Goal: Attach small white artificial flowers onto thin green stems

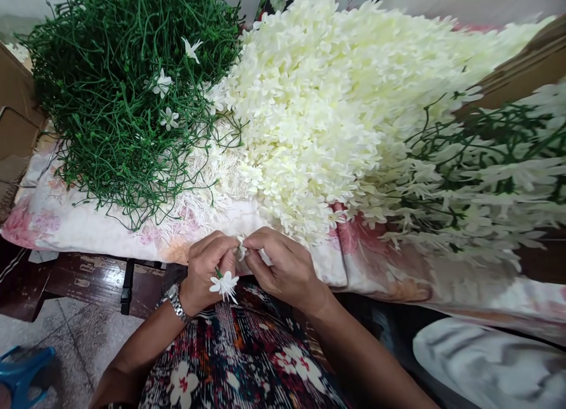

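While left hand [204,273] pinches flower sprig [224,284]; no writing

Two hands, the left hand [206,270] and the right hand [283,267], meet just below one big heap of cream petals [327,114]. Left of that heap lies one mound of green stems [119,96] carrying three white blossoms [163,83]; one wristwatch [175,302] shows.

One head cam only, no 2nd view to share w/. Looks fwd & down from above the lap, close on both hands [247,267] at bottom centre. Faces a table edge [88,279] just beyond; flower piles [327,102] fill the upper frame, floor [75,338] at lower left.
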The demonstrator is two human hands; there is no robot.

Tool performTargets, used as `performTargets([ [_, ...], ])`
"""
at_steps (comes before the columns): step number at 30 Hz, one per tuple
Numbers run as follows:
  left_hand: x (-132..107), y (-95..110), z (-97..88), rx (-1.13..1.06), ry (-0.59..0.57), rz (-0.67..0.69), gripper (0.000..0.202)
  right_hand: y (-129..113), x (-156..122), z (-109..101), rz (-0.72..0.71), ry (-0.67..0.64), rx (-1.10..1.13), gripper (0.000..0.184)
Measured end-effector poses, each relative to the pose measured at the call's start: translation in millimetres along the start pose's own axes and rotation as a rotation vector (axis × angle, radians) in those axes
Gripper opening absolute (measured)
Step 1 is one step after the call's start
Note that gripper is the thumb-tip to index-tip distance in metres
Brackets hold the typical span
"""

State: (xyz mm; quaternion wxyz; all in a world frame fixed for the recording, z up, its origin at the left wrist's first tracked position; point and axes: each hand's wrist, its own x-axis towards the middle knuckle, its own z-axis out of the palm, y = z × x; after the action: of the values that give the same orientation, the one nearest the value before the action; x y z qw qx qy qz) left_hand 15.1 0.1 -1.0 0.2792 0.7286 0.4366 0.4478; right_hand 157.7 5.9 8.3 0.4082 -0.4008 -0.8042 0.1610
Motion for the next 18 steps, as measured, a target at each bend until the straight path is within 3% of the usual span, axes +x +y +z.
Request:
performTargets([
  [5,9,7,-9.0,-0.199,-0.103,-0.195,0.008,-5,7,-23,0.077,-0.046,0.096,0.019],
  [9,9,6,-14.8,-0.379,-0.148,-0.388,0.012,-5,8,-37,0.081,0.059,0.129,0.021],
  [13,6,5,-15.6,-0.418,-0.159,-0.413,0.014,-5,8,-37,0.025,0.004,0.079,0.026],
  [18,8,8,-16.7,-0.337,-0.167,-0.338,0.012,-9,11,-33,-0.019,-0.122,0.017,0.021],
])
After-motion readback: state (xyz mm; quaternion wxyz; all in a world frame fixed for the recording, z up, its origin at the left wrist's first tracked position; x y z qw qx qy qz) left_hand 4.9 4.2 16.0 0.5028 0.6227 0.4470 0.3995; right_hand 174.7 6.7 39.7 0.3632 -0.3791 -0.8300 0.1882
